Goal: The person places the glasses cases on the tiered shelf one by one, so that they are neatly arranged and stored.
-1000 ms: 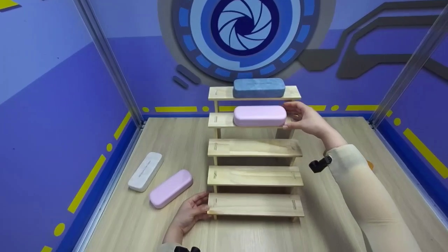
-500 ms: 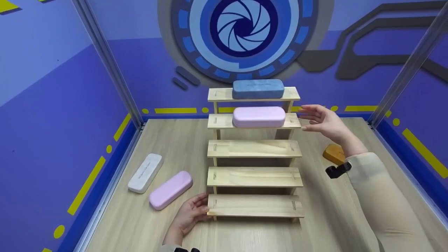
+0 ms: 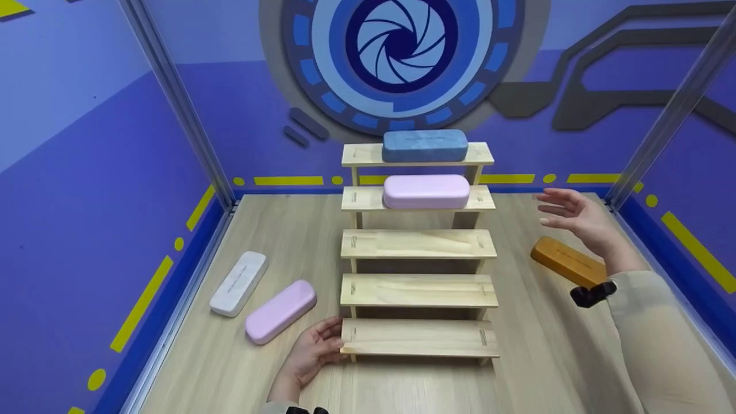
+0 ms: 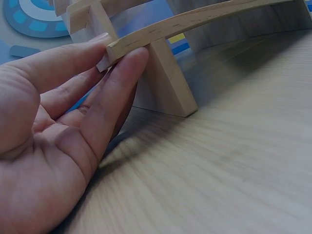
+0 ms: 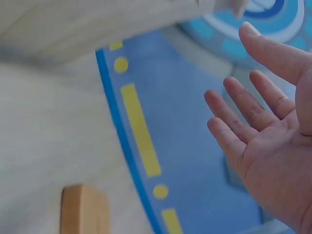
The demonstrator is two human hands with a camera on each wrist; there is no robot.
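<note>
A stepped wooden display stand [image 3: 420, 292] occupies the middle of the table in the head view. My left hand [image 3: 311, 352] pinches the left end of its lowest shelf, thumb above and fingers below, as the left wrist view shows. On the top shelf rests a blue glasses case [image 3: 425, 146], and a pink glasses case [image 3: 426, 191] lies on the shelf below it. My right hand [image 3: 583, 221] is in the air to the right of the stand, holding nothing, fingers spread. Beneath its wrist lies an orange-brown glasses case [image 3: 566, 261], partly hidden by the sleeve.
Left of the stand, a white glasses case [image 3: 238, 284] and a second pink glasses case [image 3: 281, 312] lie on the wooden table [image 3: 190, 362]. Blue-purple printed walls [image 3: 230, 115] enclose the back and sides, with metal posts at the corners.
My right hand has let go of the pink glasses case on the second shelf and drawn away right and down, uncovering the orange-brown case. The left hand has stayed in place.
</note>
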